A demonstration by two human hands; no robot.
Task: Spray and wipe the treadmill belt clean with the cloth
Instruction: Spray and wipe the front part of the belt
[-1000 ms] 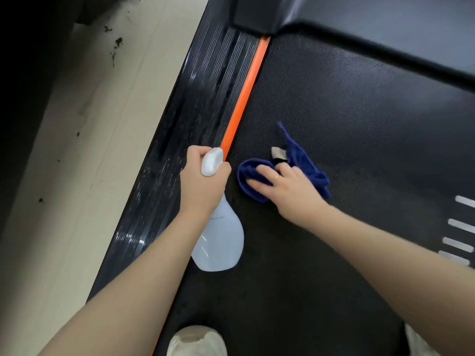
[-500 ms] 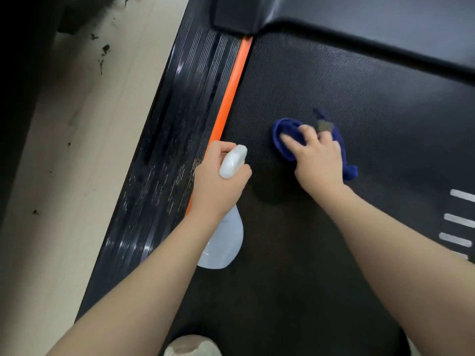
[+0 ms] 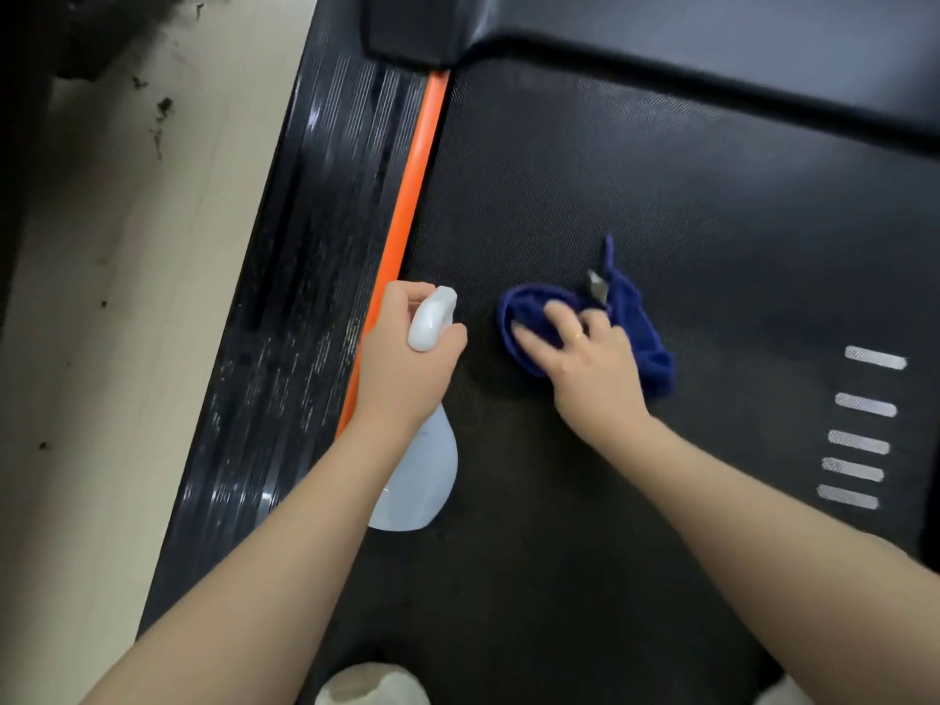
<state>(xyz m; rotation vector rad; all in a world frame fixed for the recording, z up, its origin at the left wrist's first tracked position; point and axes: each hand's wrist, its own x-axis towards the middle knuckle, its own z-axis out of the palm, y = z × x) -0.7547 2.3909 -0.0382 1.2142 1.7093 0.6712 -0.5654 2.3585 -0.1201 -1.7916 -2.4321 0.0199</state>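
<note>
Head view, the only one we had. We looked down on the treadmill belt (image 3: 585, 160), a dark textured band whose long axis ran away from us toward the motor cover (image 3: 712, 48) at the top. An orange strip (image 3: 414, 180) marked the belt's left edge, with the ribbed side rail (image 3: 305, 277) beyond it and pale floor (image 3: 117, 297) further left.

The blue cloth (image 3: 646, 338) lay bunched on the belt, left of centre and well apart from the white stripes (image 3: 864, 429) printed near the right edge. The right hand (image 3: 585, 358) sat on top of it, fingers spread fairly flat and pressing down; its outline was smeared, so we could not tell whether the fingertips curled into the fabric. The left hand (image 3: 402, 358) gripped the neck of the spray bottle (image 3: 422, 480), fingers wrapped round below the white nozzle, which pointed up the belt. The bottle hung just over the orange strip, beside the cloth but not touching it.

We judged the wiping to be mid-course. Most unwiped belt lay ahead of and to the right of the cloth, so the right hand, already on it, was the nearer one for the next pass along the long axis. The bottle was aimed at the near-left ground only.
</note>
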